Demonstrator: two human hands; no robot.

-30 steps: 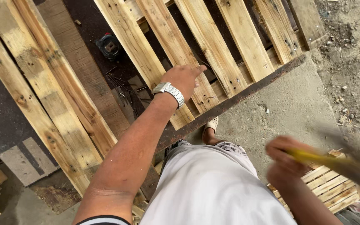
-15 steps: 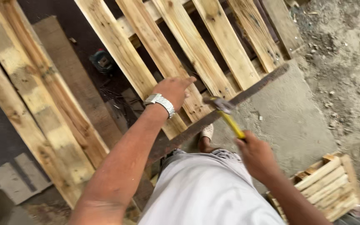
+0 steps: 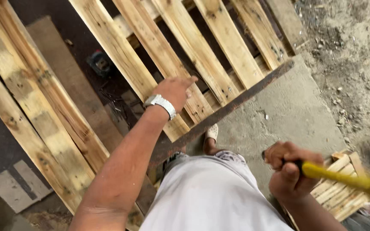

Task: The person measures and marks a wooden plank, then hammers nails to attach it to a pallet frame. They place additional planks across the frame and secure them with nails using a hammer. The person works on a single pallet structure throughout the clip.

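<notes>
The left hand (image 3: 174,90) rests on a slat of the wooden pallet (image 3: 159,60), fingers loosely curled, one fingertip pointing along the wood — holding nothing. The right hand (image 3: 290,171), low and well apart, grips the yellow handle of a hammer (image 3: 337,176) — its head blurred at the frame's edge.

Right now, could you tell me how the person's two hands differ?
The left hand rests open on a pallet slat; the right hand is fisted around a yellow hammer handle. The left wrist wears a silver watch; the right is bare. Both are ungloved.
</notes>
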